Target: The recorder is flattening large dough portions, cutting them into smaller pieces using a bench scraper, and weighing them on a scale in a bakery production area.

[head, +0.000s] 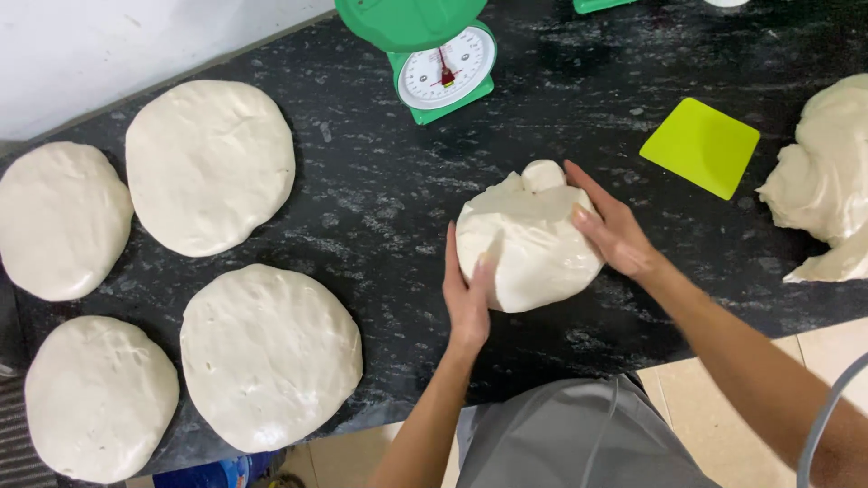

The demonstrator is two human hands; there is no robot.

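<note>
- Four flattened dough rounds (210, 167) rest on the black speckled countertop (380, 194), well apart to the left of the hands
- Left hand (467, 294), open-palmed, presses the near-left flank of the dough ball (527, 242)
- Dough ball lies between both hands, mid-counter, equally near each; smooth, pale, roundish, a small knob on top, no marked long axis
- Right hand (612, 226), fingers extended, cups the far-right flank
- Green scale (441, 56) behind; lime scraper (701, 145) and a dough mass (827, 181) at right
</note>
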